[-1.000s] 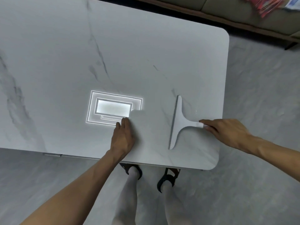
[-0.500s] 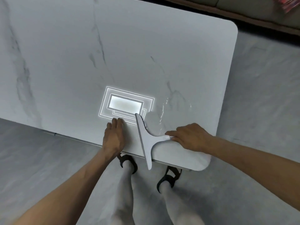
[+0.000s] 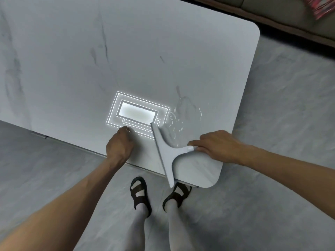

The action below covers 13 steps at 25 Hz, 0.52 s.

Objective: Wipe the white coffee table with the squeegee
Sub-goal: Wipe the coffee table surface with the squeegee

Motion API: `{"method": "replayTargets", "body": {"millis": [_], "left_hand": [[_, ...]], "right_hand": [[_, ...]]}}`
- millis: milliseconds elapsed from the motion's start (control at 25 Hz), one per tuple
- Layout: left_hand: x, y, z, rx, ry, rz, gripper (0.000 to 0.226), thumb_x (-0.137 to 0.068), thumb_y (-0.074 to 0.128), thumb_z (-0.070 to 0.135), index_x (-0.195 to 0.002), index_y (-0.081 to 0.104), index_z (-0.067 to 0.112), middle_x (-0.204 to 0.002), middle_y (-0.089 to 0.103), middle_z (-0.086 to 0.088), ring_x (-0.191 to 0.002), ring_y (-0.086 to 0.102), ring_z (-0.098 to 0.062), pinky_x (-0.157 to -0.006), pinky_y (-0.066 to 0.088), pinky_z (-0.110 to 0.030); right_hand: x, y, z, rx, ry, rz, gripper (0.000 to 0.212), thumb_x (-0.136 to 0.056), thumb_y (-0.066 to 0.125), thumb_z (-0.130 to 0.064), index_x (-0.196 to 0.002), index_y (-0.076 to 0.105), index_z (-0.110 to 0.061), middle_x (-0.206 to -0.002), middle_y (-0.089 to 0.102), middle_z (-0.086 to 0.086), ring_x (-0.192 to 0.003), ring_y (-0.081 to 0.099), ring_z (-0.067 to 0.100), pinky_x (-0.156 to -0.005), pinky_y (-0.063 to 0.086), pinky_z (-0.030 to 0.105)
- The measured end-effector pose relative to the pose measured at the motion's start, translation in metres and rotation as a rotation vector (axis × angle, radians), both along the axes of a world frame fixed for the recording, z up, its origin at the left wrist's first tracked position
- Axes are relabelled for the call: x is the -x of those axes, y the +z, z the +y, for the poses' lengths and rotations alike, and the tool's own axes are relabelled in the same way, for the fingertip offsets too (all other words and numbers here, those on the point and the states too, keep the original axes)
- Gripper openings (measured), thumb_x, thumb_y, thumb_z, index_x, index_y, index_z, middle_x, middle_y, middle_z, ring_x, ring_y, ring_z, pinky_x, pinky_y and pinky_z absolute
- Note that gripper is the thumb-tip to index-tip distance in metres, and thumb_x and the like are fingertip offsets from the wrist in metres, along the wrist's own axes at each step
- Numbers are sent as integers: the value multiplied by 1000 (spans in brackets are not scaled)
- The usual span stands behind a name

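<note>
Right hand (image 3: 217, 145) clamps round the handle of the white squeegee (image 3: 164, 151), whose blade lies across the white coffee table (image 3: 163, 51) near its front right corner. The blade's lower tip overhangs the edge, apparently so the stroke takes in the rim. Water streaks (image 3: 181, 122) glisten just beside the blade. Left hand (image 3: 118, 147) rests on the top nearby, likely as a brace; whether its fingers lie flat or curled cannot be told. A lamp's reflection (image 3: 137, 113) glares off the marble, and the handle's end is hidden under the palm.

table (image 3: 163, 51) — white, grey veins | squeegee (image 3: 164, 151) — white | sandals (image 3: 140, 192) — black
</note>
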State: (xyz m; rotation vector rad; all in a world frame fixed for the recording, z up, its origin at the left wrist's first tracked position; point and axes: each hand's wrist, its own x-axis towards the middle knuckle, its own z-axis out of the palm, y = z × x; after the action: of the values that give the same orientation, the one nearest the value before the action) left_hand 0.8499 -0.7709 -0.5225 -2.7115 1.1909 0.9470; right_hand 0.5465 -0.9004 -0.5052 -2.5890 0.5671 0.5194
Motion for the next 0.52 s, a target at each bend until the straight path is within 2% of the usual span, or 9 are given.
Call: {"method": "replayTargets", "body": {"millis": [120,240,280,400,520], "left_hand": [[1,-3,6,18,14,-14,37,-89,43,7,-125,51,8,-119,63,-16,-105,60,-39,-81,44,-38],[3,-5,10,24,-66,22,40,-88,45,0,-127,48,4,-122,56,-18,-110,54,-37,-85,45,-43],[5,-6,10,19,-93,20,41,-88,45,-1,-128,47,4,-124,54,-17,-111,52,-36,-85,45,-43],[13,-6,7,-23,-164,18,45,-88,45,1,-133,44,3,-130,47,-17,-115,48,-35,-84,46,-43],[24,-6,1,-64,-192,23,47,-88,46,4,-135,42,3,-131,46,-20,-116,46,-38,-83,47,-43]], "right_hand": [[-43,-18,20,-51,133,37,29,-101,23,-46,-120,45,-45,-79,51,-6,-69,54,21,-60,49,36],[-39,-21,7,-53,153,105,30,-101,24,-46,-125,42,-49,-81,49,-7,-76,57,21,-62,46,35],[-30,-19,-3,-37,167,116,32,-100,24,-47,-128,42,-49,-82,49,-8,-79,58,21,-60,42,32],[6,-2,-39,70,193,141,36,-100,25,-49,-131,43,-48,-83,51,-9,-84,61,18,-48,15,25],[34,18,-73,130,153,201,32,-100,23,-51,-126,42,-51,-79,46,-12,-82,60,15,-47,11,23]]}}
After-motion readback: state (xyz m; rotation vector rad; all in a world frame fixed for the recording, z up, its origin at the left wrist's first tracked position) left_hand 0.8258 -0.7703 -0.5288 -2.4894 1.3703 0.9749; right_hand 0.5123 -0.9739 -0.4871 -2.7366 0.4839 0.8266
